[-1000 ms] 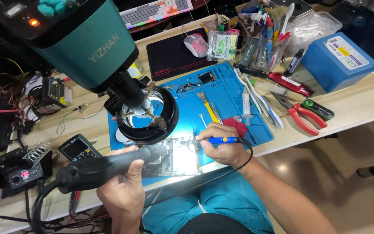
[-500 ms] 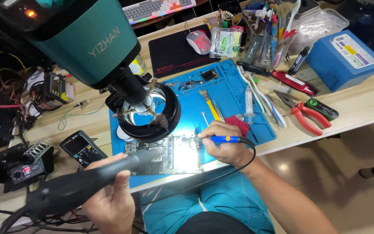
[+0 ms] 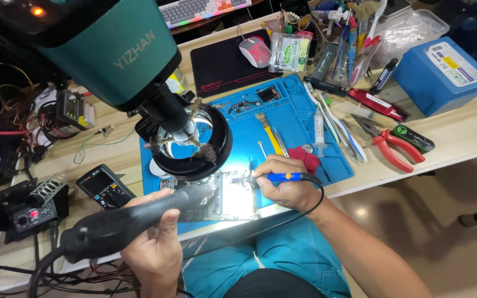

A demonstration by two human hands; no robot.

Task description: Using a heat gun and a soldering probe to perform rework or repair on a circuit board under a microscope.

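My left hand (image 3: 153, 237) grips a black hot-air wand (image 3: 133, 218) whose nozzle points at a brightly lit circuit board (image 3: 224, 196) on the blue work mat (image 3: 299, 129). My right hand (image 3: 285, 182) holds a blue-handled soldering iron (image 3: 280, 177) with its tip on the board; its black cable loops round my wrist. A teal microscope (image 3: 122, 55) with a ring light (image 3: 191, 140) hangs just above the board's far edge.
A black multimeter (image 3: 105, 186) and a soldering station (image 3: 28, 207) sit at the left. Red pliers (image 3: 390, 146), a blue box (image 3: 443, 72), a syringe (image 3: 318, 129), yellow tweezers (image 3: 271, 138) and a tool holder (image 3: 343, 41) lie to the right. A mouse (image 3: 255, 51) rests on a black pad.
My left hand has brought the hot-air wand forward, its nozzle now closer to the board. My right hand keeps the iron at the same spot.
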